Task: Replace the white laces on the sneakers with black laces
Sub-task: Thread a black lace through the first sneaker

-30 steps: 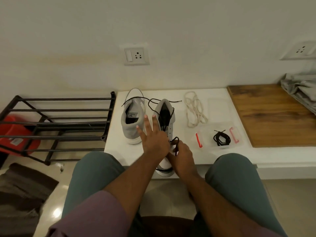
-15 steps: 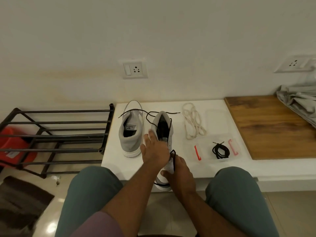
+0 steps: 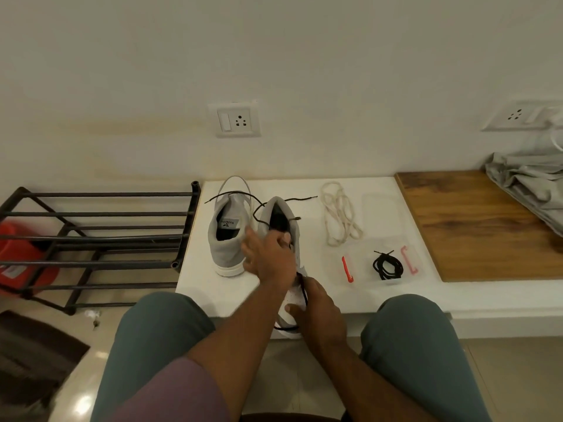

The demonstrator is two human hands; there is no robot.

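A person sits facing a low white table (image 3: 396,303) set against the wall, knees in teal trousers on either side of the work. Two grey sneakers stand side by side on the table, heels toward the person. The left sneaker (image 3: 227,242) rests untouched, with one end of a black lace (image 3: 259,208) lying across its opening. The right sneaker (image 3: 289,260) sits closer to the table's near edge, its toe hanging slightly over it. The left hand (image 3: 268,260) lies on top of this sneaker with fingers curled around its collar, holding it. The right hand (image 3: 316,309) is down at the toe end, thumb and fingers pinching a loop of the black lace that runs up through the eyelets; the loose ends trail out past the tongue toward the wall. Just right of the sneakers, the removed white laces (image 3: 339,219) lie in a loose bundle on the table. Nearer the person, a clear plastic package (image 3: 368,263) with red-orange clips holds a coiled second black lace (image 3: 387,266). A wooden board (image 3: 475,226) covers the table's right part, with grey fabric (image 3: 530,190) bunched at its far corner. A black metal shoe rack (image 3: 97,239) stands to the left of the table.
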